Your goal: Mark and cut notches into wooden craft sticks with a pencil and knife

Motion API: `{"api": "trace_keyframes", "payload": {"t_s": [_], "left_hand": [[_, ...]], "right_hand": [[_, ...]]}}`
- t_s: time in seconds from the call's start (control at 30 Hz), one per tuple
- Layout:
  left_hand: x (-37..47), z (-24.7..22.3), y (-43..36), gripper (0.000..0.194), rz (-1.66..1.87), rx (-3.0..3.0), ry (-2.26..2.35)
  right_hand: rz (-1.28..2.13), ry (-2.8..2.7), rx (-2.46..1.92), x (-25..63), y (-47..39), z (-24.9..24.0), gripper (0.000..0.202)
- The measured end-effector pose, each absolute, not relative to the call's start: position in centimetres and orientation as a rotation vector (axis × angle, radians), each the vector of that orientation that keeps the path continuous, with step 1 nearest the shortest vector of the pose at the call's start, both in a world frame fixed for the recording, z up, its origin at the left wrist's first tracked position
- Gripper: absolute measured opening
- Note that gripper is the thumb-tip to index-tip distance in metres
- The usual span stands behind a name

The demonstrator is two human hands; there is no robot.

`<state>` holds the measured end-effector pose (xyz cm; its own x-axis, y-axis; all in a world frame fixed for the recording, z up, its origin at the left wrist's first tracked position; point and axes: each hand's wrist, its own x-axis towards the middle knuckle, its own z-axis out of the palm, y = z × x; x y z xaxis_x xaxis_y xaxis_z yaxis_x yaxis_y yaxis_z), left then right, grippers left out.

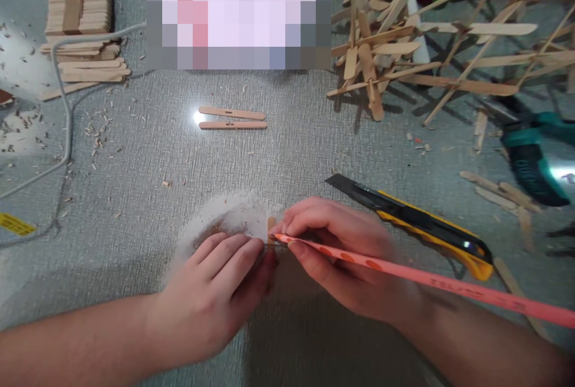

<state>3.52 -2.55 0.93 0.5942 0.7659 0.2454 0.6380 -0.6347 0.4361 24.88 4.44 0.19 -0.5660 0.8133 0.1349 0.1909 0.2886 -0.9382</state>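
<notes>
My right hand point(341, 249) grips a pink pencil point(404, 271) with orange-red spots along it. Its tip touches a wooden craft stick point(271, 223) that stands end-on to me near the front middle of the table. Closed fingers of my left hand point(220, 291) press that stick from the left; most of it is hidden under them. Farther off, two craft sticks point(232, 114) with small dark marks at their middles lie side by side. A yellow and black utility knife point(417, 222) rests just beyond my right hand.
A banded bundle of craft sticks point(96, 0) and loose sticks sit at back left, beside a grey cable point(68, 105). At right are a tangled heap of sticks point(386, 51) and a teal-handled tool point(527, 153). Wood chips dot the table. A blurred patch covers the back middle.
</notes>
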Motion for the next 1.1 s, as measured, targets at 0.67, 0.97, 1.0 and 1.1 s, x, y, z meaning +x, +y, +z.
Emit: {"api": "trace_keyframes", "payload": {"t_s": [0.67,0.97,1.0,1.1], "left_hand": [[3.87,0.95,-2.47,0.021,0.642,2.485,1.198],[3.77,0.87,-2.65,0.023,0.617,2.507,1.18],[3.72,0.8,-2.73,0.023,0.611,2.512,1.173],[3.49,0.56,-2.98,0.025,0.584,2.528,1.144]], "right_hand": [[1.264,-1.946,-0.882,24.87,4.31,0.46,0.008],[1.202,-1.97,-0.879,25.05,4.5,0.59,0.007],[1.19,-1.979,-0.882,25.06,4.47,0.57,0.007],[1.18,-1.987,-0.908,24.97,4.22,0.59,0.012]]}}
